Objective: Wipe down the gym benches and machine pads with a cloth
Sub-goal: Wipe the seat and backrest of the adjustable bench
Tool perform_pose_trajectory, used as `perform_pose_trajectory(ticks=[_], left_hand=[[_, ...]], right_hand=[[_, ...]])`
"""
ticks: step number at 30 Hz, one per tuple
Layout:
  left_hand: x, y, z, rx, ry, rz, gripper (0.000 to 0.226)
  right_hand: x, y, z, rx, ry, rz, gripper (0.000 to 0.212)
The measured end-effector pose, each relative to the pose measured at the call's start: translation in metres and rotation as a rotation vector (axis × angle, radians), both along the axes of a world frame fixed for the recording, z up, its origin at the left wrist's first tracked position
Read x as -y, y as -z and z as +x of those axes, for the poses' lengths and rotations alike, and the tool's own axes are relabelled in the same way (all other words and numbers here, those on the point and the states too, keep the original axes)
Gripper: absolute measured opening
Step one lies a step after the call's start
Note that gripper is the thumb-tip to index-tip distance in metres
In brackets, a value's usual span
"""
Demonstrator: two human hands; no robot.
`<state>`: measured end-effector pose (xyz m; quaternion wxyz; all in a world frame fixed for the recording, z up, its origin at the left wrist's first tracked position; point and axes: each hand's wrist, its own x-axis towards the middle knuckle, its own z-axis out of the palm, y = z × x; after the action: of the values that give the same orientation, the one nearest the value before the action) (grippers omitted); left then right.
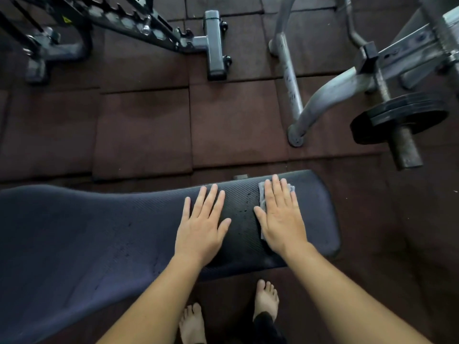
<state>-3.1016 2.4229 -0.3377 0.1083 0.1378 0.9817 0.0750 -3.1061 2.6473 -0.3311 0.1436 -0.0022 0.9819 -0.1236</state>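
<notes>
Your right hand (pixel 280 214) presses the grey cloth (pixel 262 194) flat, fingers straight; the bench pad (pixel 99 232) runs leftward, unwiped.

No word or number can be read. The one sign is a small yellow warning triangle (pixel 65 20) on the black rack (pixel 119 21) at the floor's far left corner; its symbol is too small to make out. Pale marks on the grey frame leg (pixel 289 78), toward the far right, may be worn lettering, but they are blurred.
</notes>
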Motion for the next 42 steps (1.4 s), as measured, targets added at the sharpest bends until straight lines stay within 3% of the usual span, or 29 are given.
perform_pose_trajectory(ticks=[4,7,10,14,18,21,24,29,32,36,42], left_hand=[[0.002,0.014,0.002,-0.042,0.005,-0.03,0.07],[0.003,0.018,0.002,-0.092,0.006,-0.02,0.069],[0.003,0.016,0.002,-0.086,0.006,-0.015,0.07],[0.001,0.015,0.002,-0.052,0.011,-0.06,0.07],[0.0,0.016,0.002,-0.069,0.003,-0.077,0.07],[0.001,0.017,0.002,-0.088,0.006,-0.076,0.07],[0.001,0.016,0.002,-0.094,0.003,-0.073,0.07],[0.0,0.016,0.003,-0.087,-0.001,-0.101,0.07],[-0.001,0.015,0.004,-0.084,-0.001,-0.101,0.07],[-0.001,0.014,0.005,-0.09,-0.001,-0.089,0.07],[-0.001,0.014,0.003,-0.086,-0.002,-0.086,0.07]], right_hand=[[0.028,0.01,-0.034,-0.057,0.015,0.023,0.075],[0.05,0.014,-0.048,-0.073,-0.092,0.0,0.07],[0.016,0.016,-0.042,-0.056,-0.177,0.004,0.068],[-0.076,0.014,-0.026,-0.025,0.074,0.06,0.073],[-0.05,0.011,-0.032,-0.058,0.21,0.093,0.076],[0.008,0.011,-0.034,-0.069,-0.035,0.014,0.074],[-0.005,0.014,-0.036,-0.069,-0.201,0.007,0.07],[-0.101,0.012,-0.021,-0.029,0.054,0.029,0.076],[-0.099,0.006,0.031,-0.026,0.221,0.002,0.076],[-0.09,0.008,0.073,0.003,0.133,0.023,0.079],[-0.095,0.011,0.015,-0.032,0.262,0.055,0.083]])
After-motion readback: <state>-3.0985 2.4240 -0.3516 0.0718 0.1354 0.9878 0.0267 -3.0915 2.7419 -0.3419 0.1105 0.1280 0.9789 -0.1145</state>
